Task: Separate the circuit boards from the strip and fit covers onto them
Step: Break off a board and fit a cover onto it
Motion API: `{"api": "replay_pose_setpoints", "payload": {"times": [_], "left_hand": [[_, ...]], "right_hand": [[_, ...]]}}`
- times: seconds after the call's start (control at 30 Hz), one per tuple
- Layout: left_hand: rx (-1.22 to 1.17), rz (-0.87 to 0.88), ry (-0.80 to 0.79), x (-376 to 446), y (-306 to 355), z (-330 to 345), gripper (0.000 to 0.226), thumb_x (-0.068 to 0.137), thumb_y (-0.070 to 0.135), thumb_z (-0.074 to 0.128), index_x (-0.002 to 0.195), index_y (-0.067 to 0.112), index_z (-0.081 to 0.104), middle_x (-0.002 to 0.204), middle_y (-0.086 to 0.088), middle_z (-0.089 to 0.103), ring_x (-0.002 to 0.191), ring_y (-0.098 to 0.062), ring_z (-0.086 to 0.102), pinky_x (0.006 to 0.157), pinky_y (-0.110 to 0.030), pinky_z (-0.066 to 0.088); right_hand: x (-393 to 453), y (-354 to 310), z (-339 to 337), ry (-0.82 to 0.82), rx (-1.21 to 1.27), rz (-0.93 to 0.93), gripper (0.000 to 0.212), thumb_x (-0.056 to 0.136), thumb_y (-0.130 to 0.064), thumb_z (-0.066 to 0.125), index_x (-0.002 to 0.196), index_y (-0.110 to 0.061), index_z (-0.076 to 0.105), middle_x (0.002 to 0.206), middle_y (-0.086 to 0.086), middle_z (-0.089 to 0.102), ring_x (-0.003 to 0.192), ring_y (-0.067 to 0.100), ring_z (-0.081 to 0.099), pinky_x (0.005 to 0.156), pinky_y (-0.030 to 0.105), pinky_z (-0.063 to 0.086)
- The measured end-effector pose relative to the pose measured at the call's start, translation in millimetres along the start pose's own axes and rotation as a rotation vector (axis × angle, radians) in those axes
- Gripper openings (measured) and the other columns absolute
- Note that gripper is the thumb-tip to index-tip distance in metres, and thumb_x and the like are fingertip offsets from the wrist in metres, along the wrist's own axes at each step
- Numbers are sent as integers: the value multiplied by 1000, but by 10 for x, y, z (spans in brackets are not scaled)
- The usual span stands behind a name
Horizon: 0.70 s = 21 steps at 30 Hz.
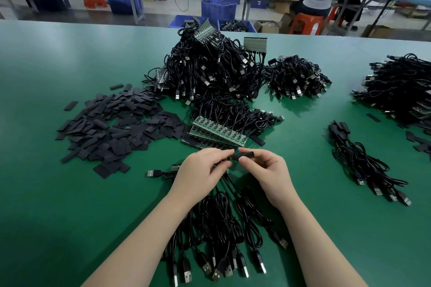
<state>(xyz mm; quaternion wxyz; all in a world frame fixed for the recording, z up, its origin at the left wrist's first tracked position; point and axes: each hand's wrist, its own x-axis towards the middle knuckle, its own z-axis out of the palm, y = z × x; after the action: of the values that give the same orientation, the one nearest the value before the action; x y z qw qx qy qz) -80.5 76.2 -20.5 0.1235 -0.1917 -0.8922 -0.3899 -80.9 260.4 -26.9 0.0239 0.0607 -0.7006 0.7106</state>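
My right hand (270,175) pinches a black cover (243,155) between thumb and forefinger, just above the green tabletop (58,193). My left hand (200,172) curls its fingers (224,152) around the end of a strip of circuit boards (173,167), most of it hidden under my palm; the cover's left end meets the board tip at my left fingertips — whether it is already on the board I cannot tell. Black USB cables (219,228) hang from that strip and fan toward me between my forearms, plugs nearest my body.

Just beyond my hands lies a stack of green board strips (215,134) with their own leads running back into a big heap of cables (210,70). To the left, a wide scatter of loose black covers (114,128) is spread flat. To the right lies a small bundle of covered cables (363,163), with more piles further off — one smaller heap (298,77) beside the big one.
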Motion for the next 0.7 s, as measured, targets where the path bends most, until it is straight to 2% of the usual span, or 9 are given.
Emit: {"api": "replay_pose_setpoints", "payload": {"times": [0.07,0.23,0.37,0.53,0.63,0.7], "left_hand": [[11,7,35,-8,10,-3,35,93,27,65,128,27,64,114,10,70,105,-3,59,93,-23,46],[21,30,99,-16,45,0,40,90,29,69,129,25,64,104,11,72,97,-3,60,89,-25,45],[-4,12,110,-20,37,-1,39,88,31,71,127,29,65,103,13,72,94,-2,61,90,-28,47],[19,23,146,-30,79,-5,39,83,36,75,121,31,69,100,14,74,90,-1,62,87,-31,49],[-41,-83,173,-25,72,-14,34,79,44,76,111,34,73,97,19,73,91,-2,64,88,-32,49],[-45,-110,177,-24,59,-13,25,77,48,76,98,34,77,90,18,73,86,-3,66,82,-34,52]], "right_hand": [[2,-8,0,-8,3,14,17,79,-23,76,90,-35,79,86,-4,77,75,3,67,72,17,53],[-2,-39,1,-8,38,29,15,79,-23,74,87,-34,79,91,-9,77,74,1,68,71,16,53],[-14,-46,11,-39,36,26,24,85,-10,74,88,-33,80,86,-6,77,73,1,68,70,15,52],[-12,-59,29,-34,13,26,27,86,-7,73,85,-32,80,80,-5,76,70,1,66,67,13,50],[-17,-79,23,-20,41,33,27,86,-7,71,85,-32,80,86,-6,77,69,-1,64,67,12,49],[-21,-83,22,-23,42,32,26,86,-8,72,85,-33,80,87,-7,77,69,-2,64,66,12,49]]}}
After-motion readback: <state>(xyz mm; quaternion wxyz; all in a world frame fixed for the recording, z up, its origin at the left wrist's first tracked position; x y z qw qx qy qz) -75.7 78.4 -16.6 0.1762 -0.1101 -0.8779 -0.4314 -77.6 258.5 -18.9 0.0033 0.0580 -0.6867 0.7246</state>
